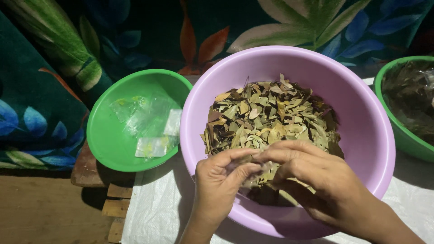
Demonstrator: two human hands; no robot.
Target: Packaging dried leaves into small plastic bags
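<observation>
While both hands (266, 174) pinch leaves — grip narrow — purple basin (361, 108) holds dried leaves (266, 117) (green bowl (108, 135): packets).

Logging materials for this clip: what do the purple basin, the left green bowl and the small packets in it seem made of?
Purple basin: likely plastic, smooth, uniform colour with a soft sheen. Left green bowl: probably plastic too, glossy with a moulded rim. Small packets: thin clear film, apparently plastic, see-through and crinkled with glints.

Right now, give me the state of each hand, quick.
Left hand: fingers pinched shut on a small clear bag over the purple bowl.
Right hand: closed, pinching the same bag.
</observation>
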